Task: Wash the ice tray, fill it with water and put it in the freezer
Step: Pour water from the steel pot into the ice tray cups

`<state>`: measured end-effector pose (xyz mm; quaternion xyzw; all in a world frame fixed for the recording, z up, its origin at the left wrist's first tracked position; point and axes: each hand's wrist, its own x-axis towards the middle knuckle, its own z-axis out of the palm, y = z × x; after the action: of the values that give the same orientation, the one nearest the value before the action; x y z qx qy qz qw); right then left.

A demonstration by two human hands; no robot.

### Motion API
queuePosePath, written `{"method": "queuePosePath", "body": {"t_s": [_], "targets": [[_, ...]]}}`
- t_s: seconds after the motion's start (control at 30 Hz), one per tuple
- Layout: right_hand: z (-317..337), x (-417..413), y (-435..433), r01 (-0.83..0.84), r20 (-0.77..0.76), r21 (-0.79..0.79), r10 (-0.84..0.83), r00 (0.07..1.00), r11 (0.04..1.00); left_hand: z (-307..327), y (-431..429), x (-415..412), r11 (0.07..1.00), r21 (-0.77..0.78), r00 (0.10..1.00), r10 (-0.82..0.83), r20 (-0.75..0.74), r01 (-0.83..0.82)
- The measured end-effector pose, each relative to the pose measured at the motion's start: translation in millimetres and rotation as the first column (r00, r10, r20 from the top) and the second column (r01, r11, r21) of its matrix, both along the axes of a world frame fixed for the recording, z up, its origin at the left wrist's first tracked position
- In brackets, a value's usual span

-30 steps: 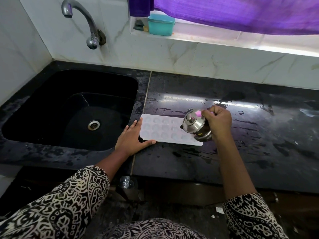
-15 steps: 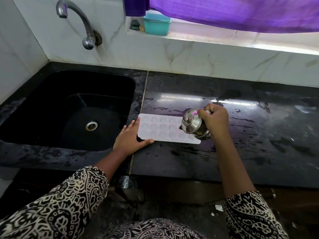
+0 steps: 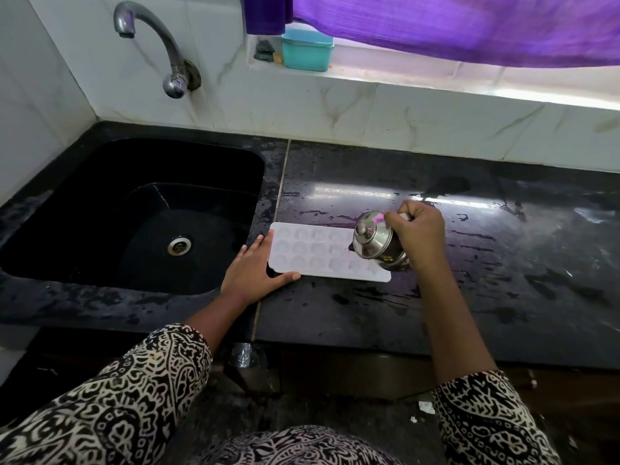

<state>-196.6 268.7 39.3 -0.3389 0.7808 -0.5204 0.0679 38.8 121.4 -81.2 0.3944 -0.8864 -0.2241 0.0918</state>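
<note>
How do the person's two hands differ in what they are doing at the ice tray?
The left hand lies flat and open against the ice tray's near-left corner, steadying it; the right hand is closed around a steel jug. The left rests on the counter; the right holds the jug tilted above the tray. Both wear patterned sleeves.

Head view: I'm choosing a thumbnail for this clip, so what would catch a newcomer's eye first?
Likely the white ice tray, bright against the wet black counter just right of the sink. The right hand tips a lidded steel jug over the tray's right end, while the left hand rests at its left edge. The purple curtain along the top also stands out.
</note>
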Motion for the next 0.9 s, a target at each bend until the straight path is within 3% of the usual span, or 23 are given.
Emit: {"method": "queuePosePath", "body": {"t_s": [0.57,0.9], "targets": [[-0.9,-2.7,-2.3,0.024,-0.004,0.028,-0.024,1.000,0.999,0.0,-0.2,0.3,1.000,-0.010,1.000,-0.005,0.011,0.005],[-4.5,-7.4,7.3,0.057,0.254,-0.084,-0.034,0.967,0.995,-1.2,-1.6,-0.2,1.000,-0.014,1.000,-0.002,0.010,0.002]]}}
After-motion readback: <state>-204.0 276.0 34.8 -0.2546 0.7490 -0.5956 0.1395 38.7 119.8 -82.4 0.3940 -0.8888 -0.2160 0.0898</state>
